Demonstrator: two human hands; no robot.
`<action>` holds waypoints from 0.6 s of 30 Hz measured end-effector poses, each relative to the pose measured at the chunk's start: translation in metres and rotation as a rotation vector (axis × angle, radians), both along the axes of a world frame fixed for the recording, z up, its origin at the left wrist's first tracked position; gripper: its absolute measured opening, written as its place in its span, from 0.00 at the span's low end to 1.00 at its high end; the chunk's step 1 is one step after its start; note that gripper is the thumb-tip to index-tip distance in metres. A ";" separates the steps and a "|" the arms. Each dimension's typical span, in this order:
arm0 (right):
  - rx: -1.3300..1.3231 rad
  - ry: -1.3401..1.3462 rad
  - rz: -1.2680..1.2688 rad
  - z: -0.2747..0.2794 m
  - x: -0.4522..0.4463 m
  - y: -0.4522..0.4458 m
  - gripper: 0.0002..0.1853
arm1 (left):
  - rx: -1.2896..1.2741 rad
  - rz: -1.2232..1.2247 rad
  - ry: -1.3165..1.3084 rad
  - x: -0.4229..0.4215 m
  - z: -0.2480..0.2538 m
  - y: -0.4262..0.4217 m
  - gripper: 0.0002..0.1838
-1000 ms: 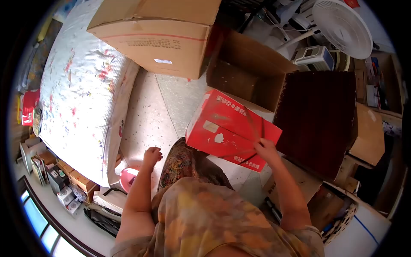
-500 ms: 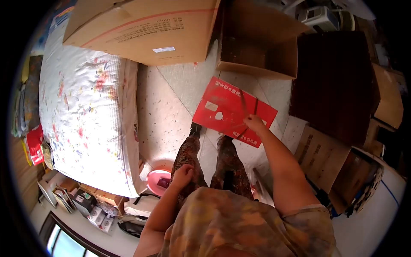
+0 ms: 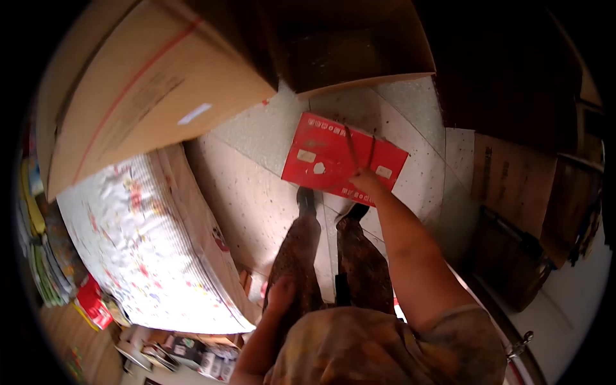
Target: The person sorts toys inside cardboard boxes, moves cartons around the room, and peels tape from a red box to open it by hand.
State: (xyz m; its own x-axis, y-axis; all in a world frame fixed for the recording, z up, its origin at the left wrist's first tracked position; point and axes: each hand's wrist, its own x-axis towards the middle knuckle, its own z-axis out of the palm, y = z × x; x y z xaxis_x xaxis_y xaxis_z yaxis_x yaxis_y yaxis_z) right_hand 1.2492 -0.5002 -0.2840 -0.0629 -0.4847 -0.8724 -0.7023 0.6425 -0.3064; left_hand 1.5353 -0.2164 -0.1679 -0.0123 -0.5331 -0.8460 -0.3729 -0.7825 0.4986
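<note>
A flat red cardboard box (image 3: 327, 144) with white printing hangs or rests in front of my feet; I cannot tell whether it touches the floor. Thin brown straps (image 3: 351, 146) run over it and meet at my right hand (image 3: 364, 179), whose fingers are closed round them near the box's lower edge. My left hand (image 3: 281, 293) hangs beside my left thigh, apart from the box. Blur and shade hide how its fingers are set.
Ahead stand a large cardboard box (image 3: 160, 96) and an open one (image 3: 359, 54). To the left is a bed with a flowered white cover (image 3: 154, 244). A dark brown panel (image 3: 507, 70) and a cardboard piece (image 3: 513, 170) are at the right. Pale tiles (image 3: 244, 173) cover the floor.
The view has turned and moved forward, bringing the large boxes closer. My right hand still grips the straps, and the red box has moved along with me. The pink basin has left the view.
</note>
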 end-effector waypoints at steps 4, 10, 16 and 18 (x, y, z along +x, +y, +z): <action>-0.092 -0.002 0.005 -0.013 0.004 -0.002 0.14 | 0.011 -0.045 -0.101 -0.002 0.021 -0.027 0.10; -0.056 -0.051 0.006 0.020 0.023 -0.009 0.18 | 0.082 -0.073 -0.072 -0.006 0.007 -0.041 0.13; -0.093 -0.186 0.121 0.005 0.019 0.007 0.16 | -0.211 0.049 -0.044 0.012 -0.027 -0.147 0.10; -0.043 -0.253 -0.125 0.026 0.026 0.004 0.16 | -0.371 0.024 -0.160 0.016 -0.044 -0.205 0.10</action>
State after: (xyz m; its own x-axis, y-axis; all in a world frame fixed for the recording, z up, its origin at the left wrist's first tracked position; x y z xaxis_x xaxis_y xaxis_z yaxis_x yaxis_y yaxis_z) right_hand 1.2757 -0.4959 -0.2575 0.0926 -0.5240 -0.8467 -0.5162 0.7018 -0.4908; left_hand 1.5517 -0.4214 -0.2122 0.1208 -0.8009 -0.5865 -0.4525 -0.5702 0.6856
